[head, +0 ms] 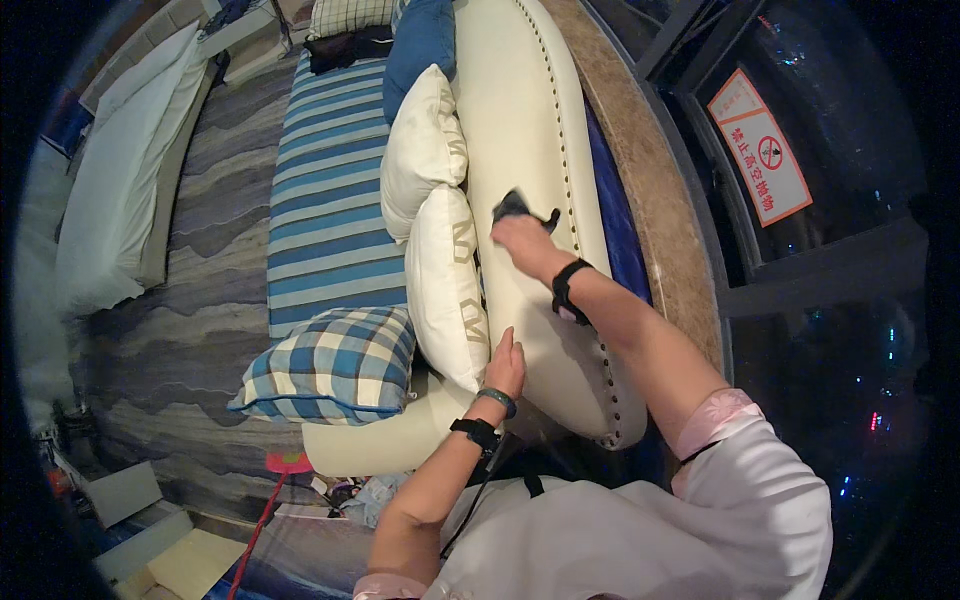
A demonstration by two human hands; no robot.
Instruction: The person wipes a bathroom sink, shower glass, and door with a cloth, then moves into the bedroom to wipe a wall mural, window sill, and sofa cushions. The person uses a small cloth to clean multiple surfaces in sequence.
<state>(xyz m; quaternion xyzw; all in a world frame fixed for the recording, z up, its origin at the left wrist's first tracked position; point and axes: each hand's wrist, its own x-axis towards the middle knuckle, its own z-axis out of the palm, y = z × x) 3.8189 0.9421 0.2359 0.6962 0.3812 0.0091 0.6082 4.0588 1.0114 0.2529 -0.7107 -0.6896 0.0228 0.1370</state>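
My right hand [529,244] is closed on a dark cloth [513,205], which lies against the top of the cream leather sofa backrest [517,127]. Part of the cloth sticks out beyond the fingers. Lower down, my left hand [508,367] has its fingers extended and rests at the inner edge of the backrest, beside a white cushion with lettering [448,292]. A second white cushion [424,154] leans above that one. A blue and white checked cushion [337,367] sits at the near end of the striped seat [334,225].
A stone window sill [645,135] and dark windows run behind the sofa at right. A bed with white covers [127,165] stands at far left. A red-handled broom [262,525], open boxes [135,525] and piled items [375,499] are at lower left.
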